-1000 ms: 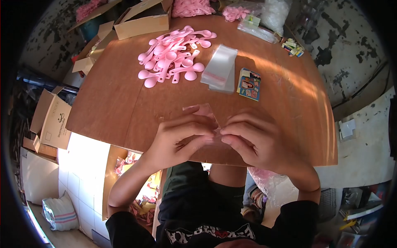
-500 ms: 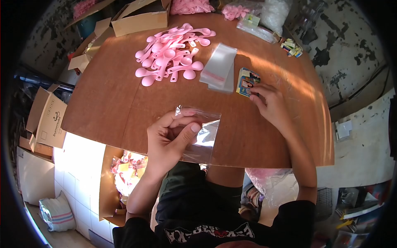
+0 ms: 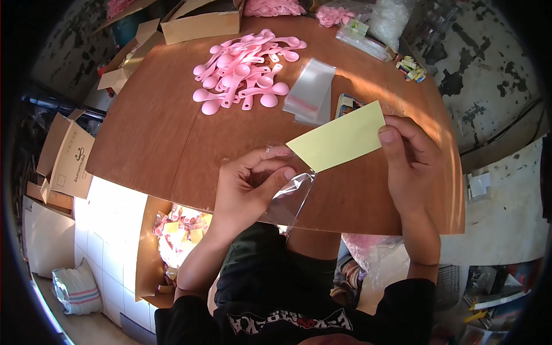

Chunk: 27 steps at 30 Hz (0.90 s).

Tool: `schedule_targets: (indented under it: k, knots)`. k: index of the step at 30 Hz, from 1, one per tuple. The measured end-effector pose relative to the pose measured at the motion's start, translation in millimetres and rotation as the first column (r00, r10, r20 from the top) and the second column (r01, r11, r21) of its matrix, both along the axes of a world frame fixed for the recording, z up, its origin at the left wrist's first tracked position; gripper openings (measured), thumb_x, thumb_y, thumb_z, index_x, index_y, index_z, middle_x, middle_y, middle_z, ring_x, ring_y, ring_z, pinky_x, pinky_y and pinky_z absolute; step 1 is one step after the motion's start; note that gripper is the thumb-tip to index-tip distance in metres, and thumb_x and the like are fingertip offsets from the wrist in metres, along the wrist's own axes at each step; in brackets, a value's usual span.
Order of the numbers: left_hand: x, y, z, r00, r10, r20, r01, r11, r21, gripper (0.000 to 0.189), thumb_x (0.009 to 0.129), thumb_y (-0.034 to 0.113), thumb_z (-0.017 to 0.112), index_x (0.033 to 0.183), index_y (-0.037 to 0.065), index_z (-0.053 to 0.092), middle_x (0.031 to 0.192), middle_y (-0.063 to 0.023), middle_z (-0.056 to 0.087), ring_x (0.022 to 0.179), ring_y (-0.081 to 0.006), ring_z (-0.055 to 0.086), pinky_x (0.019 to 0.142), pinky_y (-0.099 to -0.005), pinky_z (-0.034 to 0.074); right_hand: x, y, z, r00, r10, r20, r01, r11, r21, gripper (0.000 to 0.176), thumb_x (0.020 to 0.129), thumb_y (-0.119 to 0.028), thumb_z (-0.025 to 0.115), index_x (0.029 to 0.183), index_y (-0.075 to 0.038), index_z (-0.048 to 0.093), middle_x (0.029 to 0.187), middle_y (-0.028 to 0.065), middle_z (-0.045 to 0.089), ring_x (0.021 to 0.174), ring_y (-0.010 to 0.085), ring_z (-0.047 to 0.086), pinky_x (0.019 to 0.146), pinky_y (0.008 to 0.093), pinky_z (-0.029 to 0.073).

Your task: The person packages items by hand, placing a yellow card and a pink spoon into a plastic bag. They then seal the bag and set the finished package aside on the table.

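Note:
My left hand (image 3: pixel 250 184) is closed on a clear plastic bag (image 3: pixel 296 198), which hangs over the table's near edge. Between the thumb and fingers of my right hand (image 3: pixel 411 155) is a yellow card (image 3: pixel 339 137), its plain side toward me. The card's left end overlaps the mouth of the bag in this view. Behind the card, partly hidden, lies a stack of printed cards (image 3: pixel 348 104). Flat clear bags (image 3: pixel 313 86) lie to the left of that stack. Farther left is a heap of pink spoons (image 3: pixel 241 72).
The brown wooden table (image 3: pixel 149 138) has an open cardboard box (image 3: pixel 201 26) at its back edge. Bundled plastic bags (image 3: pixel 388 23) and small colourful packets (image 3: pixel 410 69) lie at the back right. Below the left edge stands a carton (image 3: pixel 150 247) of packed pink items.
My right hand has lifted a yellow card from the printed stack and brought it toward the bag. My left hand still holds the bag, slightly farther right.

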State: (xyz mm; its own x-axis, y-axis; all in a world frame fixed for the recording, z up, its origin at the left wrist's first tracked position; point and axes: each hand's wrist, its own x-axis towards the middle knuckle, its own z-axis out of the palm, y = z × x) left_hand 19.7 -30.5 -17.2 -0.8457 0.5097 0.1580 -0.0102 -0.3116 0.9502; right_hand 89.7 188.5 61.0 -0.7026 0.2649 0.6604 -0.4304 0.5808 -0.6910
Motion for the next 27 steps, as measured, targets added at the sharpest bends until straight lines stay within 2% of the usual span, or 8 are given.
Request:
schedule_targets:
  k: [2, 7, 12, 16, 19, 22, 23, 27]
  knots:
    - [5, 0, 8, 0.999, -0.021, 0.028, 0.021, 1.0, 0.014, 0.028, 0.09, -0.001, 0.066, 0.117, -0.005, 0.061, 0.095, -0.0081, 0.073, 0.088, -0.0063, 0.063, 0.076, -0.021, 0.052, -5, -4, -2, 0.993, 0.096, -0.073, -0.088, 0.99, 0.112, 0.014, 0.089, -0.005, 0.069, 0.1, 0.004, 0.07, 0.089, 0.0098, 0.07, 0.078, 0.011, 0.063, 0.071, 0.023, 0.049]
    - [3, -6, 12, 0.993, -0.052, -0.109, 0.046, 0.997, -0.06, 0.029, 0.091, 0.0, 0.064, 0.12, -0.006, 0.06, 0.097, -0.0086, 0.073, 0.088, -0.0068, 0.064, 0.078, -0.0215, 0.052, -14, -12, 1, 0.993, 0.115, 0.026, -0.117, 0.988, 0.097, 0.014, 0.088, -0.005, 0.069, 0.099, 0.003, 0.07, 0.09, 0.0102, 0.071, 0.078, 0.0131, 0.065, 0.07, 0.0243, 0.051]
    - [6, -6, 12, 0.995, -0.026, -0.093, 0.02, 0.998, -0.06, 0.034, 0.091, 0.001, 0.065, 0.124, -0.005, 0.058, 0.099, -0.0097, 0.073, 0.089, -0.0064, 0.063, 0.078, -0.0218, 0.051, -17, -12, -2, 0.983, 0.168, 0.078, -0.184, 0.934, 0.306, 0.013, 0.086, -0.003, 0.07, 0.098, 0.0, 0.071, 0.088, 0.0092, 0.071, 0.074, 0.0129, 0.067, 0.066, 0.0256, 0.052]
    - [9, -1, 15, 0.995, -0.048, -0.089, 0.044, 0.998, -0.043, 0.035, 0.091, 0.002, 0.065, 0.125, -0.006, 0.058, 0.099, -0.0109, 0.073, 0.089, -0.0056, 0.062, 0.076, -0.0221, 0.051, -14, -16, -6, 0.976, 0.185, 0.116, -0.207, 0.953, 0.221, 0.011, 0.084, -0.002, 0.071, 0.095, -0.001, 0.071, 0.087, 0.0096, 0.071, 0.075, 0.0157, 0.067, 0.068, 0.0276, 0.052]
    - [11, -3, 24, 0.995, -0.072, -0.067, 0.064, 0.991, -0.119, 0.035, 0.091, 0.003, 0.066, 0.125, -0.005, 0.059, 0.099, -0.0103, 0.073, 0.088, -0.0054, 0.062, 0.074, -0.022, 0.051, -15, -15, -5, 0.914, 0.331, 0.234, -0.394, 0.86, 0.324, 0.014, 0.081, -0.004, 0.075, 0.094, -0.001, 0.071, 0.093, 0.0095, 0.068, 0.089, 0.0204, 0.065, 0.082, 0.0305, 0.05]
    - [14, -3, 24, 0.994, -0.059, -0.088, 0.047, 0.991, -0.126, 0.035, 0.09, 0.003, 0.067, 0.123, -0.004, 0.061, 0.099, -0.0101, 0.073, 0.086, -0.0053, 0.062, 0.073, -0.0222, 0.052, -10, -20, -2, 0.852, 0.411, 0.323, -0.499, 0.824, 0.269, 0.017, 0.081, -0.005, 0.075, 0.097, -0.001, 0.071, 0.098, 0.0108, 0.066, 0.093, 0.0215, 0.064, 0.082, 0.0313, 0.05]
    - [14, -2, 22, 0.972, -0.017, -0.234, -0.014, 0.991, -0.131, 0.033, 0.088, 0.002, 0.068, 0.121, -0.004, 0.064, 0.102, -0.0124, 0.073, 0.089, -0.0088, 0.066, 0.074, -0.0243, 0.054, -9, -20, -1, 0.823, 0.448, 0.351, -0.541, 0.806, 0.239, 0.018, 0.081, -0.005, 0.074, 0.099, -0.001, 0.071, 0.102, 0.0112, 0.065, 0.096, 0.0222, 0.064, 0.084, 0.0324, 0.049]
    - [18, 1, 20, 0.942, 0.053, -0.331, -0.086, 0.992, -0.087, 0.032, 0.086, 0.001, 0.069, 0.117, -0.004, 0.065, 0.105, -0.0158, 0.072, 0.094, -0.0142, 0.069, 0.077, -0.0269, 0.055, -6, -22, 1, 0.784, 0.49, 0.381, -0.583, 0.791, 0.184, 0.017, 0.082, -0.004, 0.072, 0.098, 0.0, 0.07, 0.101, 0.0121, 0.065, 0.095, 0.0242, 0.064, 0.085, 0.0333, 0.049]
